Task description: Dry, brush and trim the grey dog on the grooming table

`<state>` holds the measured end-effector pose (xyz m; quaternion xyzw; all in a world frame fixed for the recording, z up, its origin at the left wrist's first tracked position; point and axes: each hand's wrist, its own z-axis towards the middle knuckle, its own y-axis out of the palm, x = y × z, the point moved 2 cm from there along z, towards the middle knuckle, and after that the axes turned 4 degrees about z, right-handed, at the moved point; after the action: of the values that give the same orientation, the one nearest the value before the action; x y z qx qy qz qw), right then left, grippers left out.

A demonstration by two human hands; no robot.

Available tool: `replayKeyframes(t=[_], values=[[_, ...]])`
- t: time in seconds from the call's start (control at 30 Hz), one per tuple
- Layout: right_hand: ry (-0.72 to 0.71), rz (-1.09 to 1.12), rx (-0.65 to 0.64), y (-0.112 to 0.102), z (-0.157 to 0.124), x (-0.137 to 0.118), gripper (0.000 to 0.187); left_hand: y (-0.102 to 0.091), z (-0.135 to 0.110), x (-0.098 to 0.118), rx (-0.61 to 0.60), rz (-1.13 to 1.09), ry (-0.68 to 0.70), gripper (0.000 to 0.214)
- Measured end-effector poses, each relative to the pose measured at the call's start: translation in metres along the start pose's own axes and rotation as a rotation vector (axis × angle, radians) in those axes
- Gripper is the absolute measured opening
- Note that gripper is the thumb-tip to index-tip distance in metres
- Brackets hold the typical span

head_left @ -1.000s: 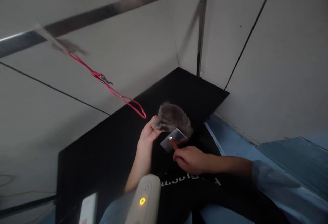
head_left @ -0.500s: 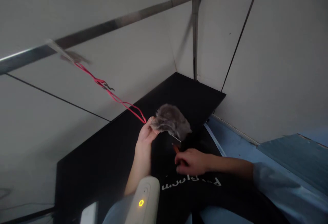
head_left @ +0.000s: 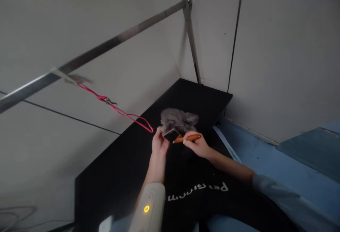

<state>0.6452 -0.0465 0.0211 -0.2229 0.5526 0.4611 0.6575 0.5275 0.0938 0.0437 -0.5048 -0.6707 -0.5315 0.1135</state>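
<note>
- Plainly, in the head view my left hand (head_left: 160,142) held the grey furry bundle (head_left: 174,117) at its lower left edge, thumb and fingers pinching it; some of the fingertips were hidden, so I could not tell how tightly they pressed.
- My right hand (head_left: 198,145) was closed round the orange handle of the brush (head_left: 195,137), the handle's end poking out to the right past my fingers.
- The brush's flat metal-edged head was tilted and lay between my two hands, at the lower edge of the furry bundle; I could not tell whether it touched the fur.
- The bundle sat over the far part of the black table (head_left: 114,175), just beyond both hands.
- A red cord (head_left: 123,112) hung from the metal bar (head_left: 106,46), its loop near my left fingertips but apart from them.
- Near me, a pale device (head_left: 152,200) with a lit yellow ring covered part of my left forearm.
- White lettering (head_left: 198,191) ran across the dark cloth below my right hand.
</note>
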Motion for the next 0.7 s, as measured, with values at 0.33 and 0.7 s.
replayKeyframes(t=[0.33,0.7], values=[[0.184,0.265,0.274,-0.008,0.004,0.018,0.028,0.010,-0.008,-0.020,0.020,0.078,0.202,0.014],[0.244,0.352,0.171,-0.001,0.003,0.021,0.028,0.005,-0.014,-0.032,0.031,0.076,0.233,0.023]])
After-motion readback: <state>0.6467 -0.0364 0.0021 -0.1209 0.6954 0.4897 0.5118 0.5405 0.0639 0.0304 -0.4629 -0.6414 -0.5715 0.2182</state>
